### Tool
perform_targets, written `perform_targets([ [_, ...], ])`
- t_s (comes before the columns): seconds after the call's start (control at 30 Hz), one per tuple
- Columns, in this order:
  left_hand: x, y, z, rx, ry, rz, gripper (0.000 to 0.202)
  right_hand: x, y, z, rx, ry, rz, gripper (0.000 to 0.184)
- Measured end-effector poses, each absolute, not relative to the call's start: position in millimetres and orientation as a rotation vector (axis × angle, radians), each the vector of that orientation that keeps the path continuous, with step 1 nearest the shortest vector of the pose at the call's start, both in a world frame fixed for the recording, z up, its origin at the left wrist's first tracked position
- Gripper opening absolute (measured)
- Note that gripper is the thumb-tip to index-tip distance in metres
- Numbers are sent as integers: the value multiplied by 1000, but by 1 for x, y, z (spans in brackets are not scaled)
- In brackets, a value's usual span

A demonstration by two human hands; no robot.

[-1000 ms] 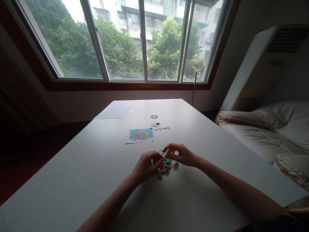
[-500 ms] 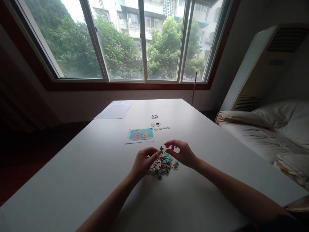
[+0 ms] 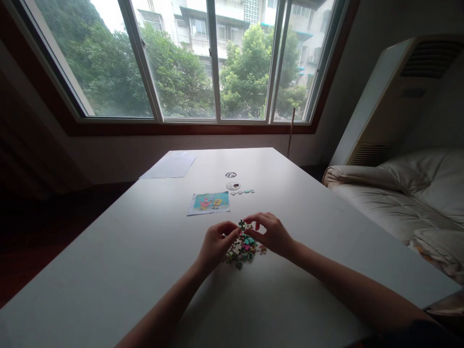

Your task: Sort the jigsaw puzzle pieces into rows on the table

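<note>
Hands have drawn together above the puzzle pile [image 3: 243,250]: my left hand [image 3: 214,245] pinches a green piece [image 3: 241,224], my right hand [image 3: 271,235] a pale piece [image 3: 248,226].

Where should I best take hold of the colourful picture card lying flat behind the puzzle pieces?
The picture card lies flat on the table, so probably grip its near right corner, coming from the near side and lifting the thin edge with a fingertip.
</note>
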State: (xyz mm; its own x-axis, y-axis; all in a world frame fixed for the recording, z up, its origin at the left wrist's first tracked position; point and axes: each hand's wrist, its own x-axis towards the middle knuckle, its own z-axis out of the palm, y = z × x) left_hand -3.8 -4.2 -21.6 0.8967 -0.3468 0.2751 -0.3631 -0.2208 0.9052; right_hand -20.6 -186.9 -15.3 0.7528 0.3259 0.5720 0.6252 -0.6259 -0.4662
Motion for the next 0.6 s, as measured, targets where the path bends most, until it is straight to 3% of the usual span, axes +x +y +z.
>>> perform_targets([
  [0.6, 14, 11, -37, 1950, -457, 133, 21, -8, -211, -5, -2172, -567, -860, 21],
])
